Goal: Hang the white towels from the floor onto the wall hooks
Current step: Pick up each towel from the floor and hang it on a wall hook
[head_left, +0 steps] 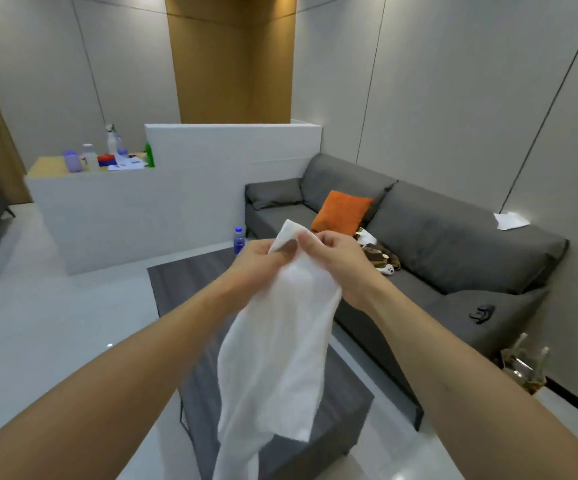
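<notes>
A: Hands?
B: Left hand (258, 259) & right hand (329, 252) both pinched on the top edge of the white towel (280, 341), close together, fingers curled into the cloth.
A: Towel itself?
B: Soft terry, limp, hanging in loose folds down btw the forearms; one corner pokes up above the hands.
A: Beyond them?
B: Under the hands, a dark flat rug (190, 292) on glossy pale floor. Right of the hands, a grey fabric sofa (453, 251) w/ a square orange cushion (342, 212). Just past the left hand, a blue-tinted plastic bottle (239, 239) on the floor.
</notes>
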